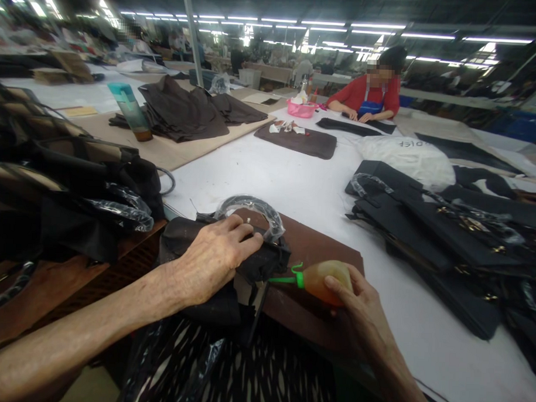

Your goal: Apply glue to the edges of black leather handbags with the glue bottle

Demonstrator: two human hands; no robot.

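My left hand (215,255) presses down on a dark bag piece (266,262) that lies on a brown board (319,249), fingers curled over its top edge. A plastic-wrapped curved handle (250,209) arches just beyond the fingers. My right hand (361,307) grips a yellowish squeeze bottle (324,280) with a green nozzle (287,278). The nozzle tip points left and touches the bag piece's edge.
Stacked black bags with wrapped handles (447,231) lie on the white table (304,184) at right, more bags (66,188) pile at left. A teal bottle (133,111) stands on a tan board with dark fabric (187,110). A person in red (371,93) works across the table.
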